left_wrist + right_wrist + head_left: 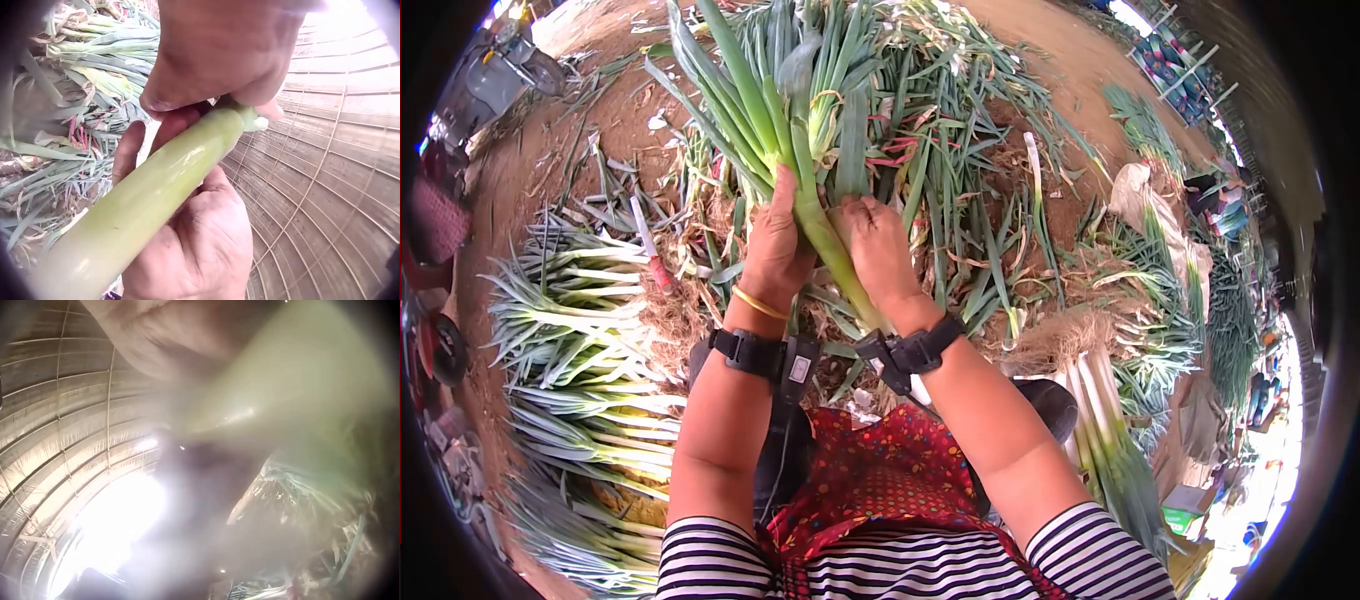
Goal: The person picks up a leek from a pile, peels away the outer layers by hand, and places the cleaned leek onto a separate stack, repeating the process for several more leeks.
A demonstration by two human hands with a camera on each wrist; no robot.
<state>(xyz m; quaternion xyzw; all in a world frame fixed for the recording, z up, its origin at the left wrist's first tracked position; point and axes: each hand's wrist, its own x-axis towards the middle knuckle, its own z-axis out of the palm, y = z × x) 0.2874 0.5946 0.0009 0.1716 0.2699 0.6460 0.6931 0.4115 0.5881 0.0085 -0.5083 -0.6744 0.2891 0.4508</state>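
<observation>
- Head view, looking down over the person's arms: a thick green onion [828, 240] slants between the two hands, leaves fanned up and away, its paler stalk running back toward the body.
- The left hand [778, 240] is wrapped round the stalk just below where the leaves part, thumb laid up along it.
- The right hand [882, 252] sits close beside it, fingers bent in; it seems to pinch the foot of a broad leaf [852, 140]. Whether that leaf is joined to the stalk I can't tell, and the right wrist view is too blurred to help.
- Looks to me like the stripping step, outer leaves being pulled off this one stalk.
- The next move, I'd say, calls for a firm left hold while the right draws the leaf down and away, gently enough not to snap the stem.
- After that, the place for it is probably the row of laid-out onions [590, 322] on the left.
- A red-handled knife [661, 273] lies beside that row, and neither hand is on it.
</observation>
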